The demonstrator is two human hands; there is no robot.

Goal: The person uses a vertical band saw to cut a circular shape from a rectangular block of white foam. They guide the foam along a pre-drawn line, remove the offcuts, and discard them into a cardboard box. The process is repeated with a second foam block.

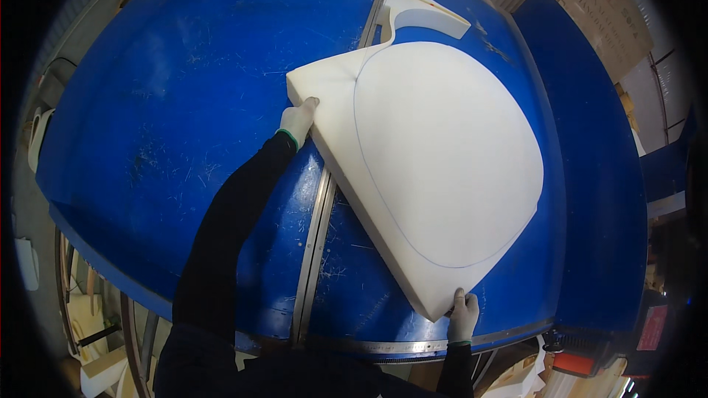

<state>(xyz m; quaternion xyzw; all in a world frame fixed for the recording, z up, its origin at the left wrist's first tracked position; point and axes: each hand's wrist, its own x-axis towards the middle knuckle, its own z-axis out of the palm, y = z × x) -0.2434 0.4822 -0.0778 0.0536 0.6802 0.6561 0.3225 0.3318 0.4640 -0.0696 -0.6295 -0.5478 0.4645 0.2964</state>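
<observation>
A large block of white foam (450,155) lies on the blue table (184,51), with a curved blue line drawn on its top face. Its far and right sides are rounded, while the left and near sides keep straight edges and corners. My left hand (299,119), in a pale glove, grips the left edge near the far-left corner, thumb on top. At the near corner my right hand (463,315), gloved too, holds the edge with its thumb up. The fingers under the foam are hidden. A curved foam offcut (428,16) lies beyond the block, seemingly joined to it by a thin strip.
A metal-edged slot (313,250) runs across the table and under the foam. Along the near table edge lies a metal ruler strip (405,347). Foam scraps (103,372) sit below the table at the lower left. A cardboard sheet (601,15) stands at the far right.
</observation>
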